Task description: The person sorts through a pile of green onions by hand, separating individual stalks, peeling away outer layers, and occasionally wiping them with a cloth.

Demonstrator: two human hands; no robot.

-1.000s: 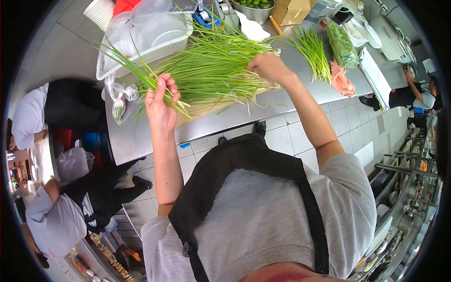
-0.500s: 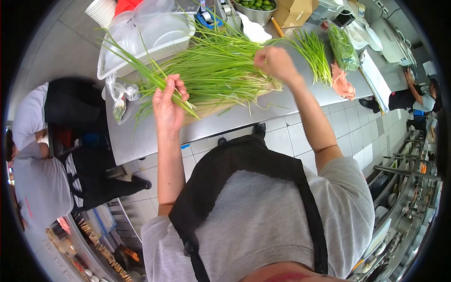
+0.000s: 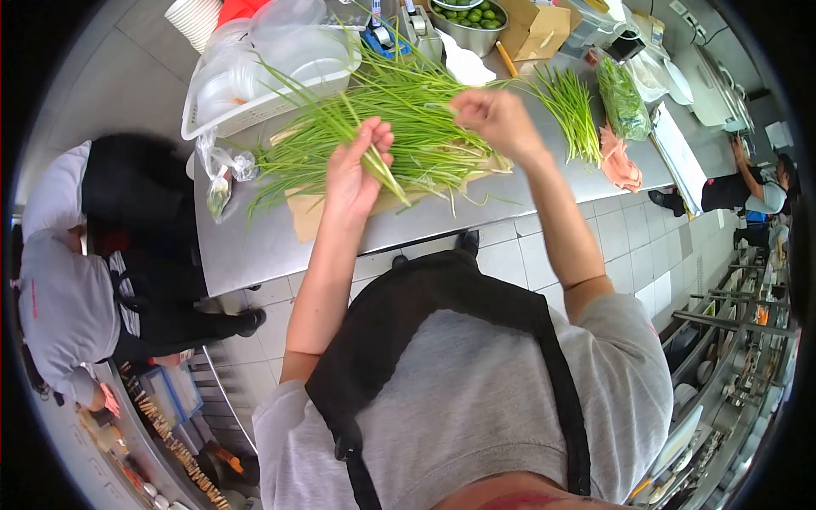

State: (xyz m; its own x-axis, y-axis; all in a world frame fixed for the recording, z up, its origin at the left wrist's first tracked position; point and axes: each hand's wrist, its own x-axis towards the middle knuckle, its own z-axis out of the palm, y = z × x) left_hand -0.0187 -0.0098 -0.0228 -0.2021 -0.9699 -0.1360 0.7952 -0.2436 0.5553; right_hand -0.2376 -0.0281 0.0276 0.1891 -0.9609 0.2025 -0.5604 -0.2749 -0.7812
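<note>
My left hand point(image 3: 360, 167) is closed round a small bunch of long, thin chives point(image 3: 374, 161), pale ends pointing down toward me and green tips up to the left. A large heap of loose chives point(image 3: 408, 127) lies beyond it on brown paper point(image 3: 308, 212) on the steel table. Over the right side of this heap is my right hand point(image 3: 497, 123), fingers curled in a pinch. Whatever is between those fingertips is too small or hidden to make out. A separate, neater bunch of chives point(image 3: 569, 110) rests farther right.
A white basket of clear plastic lids point(image 3: 255, 110) stands left, near a knotted plastic bag point(image 3: 219, 183). Behind are a tape dispenser point(image 3: 384, 41), a bowl of limes point(image 3: 472, 30) and a cardboard box point(image 3: 537, 32). Bagged greens point(image 3: 623, 98) and a clipboard point(image 3: 680, 157) lie right. Other people stand nearby.
My left hand has moved right with its bunch of chives, closer to my right hand, uncovering more brown paper. My right hand has shifted only slightly.
</note>
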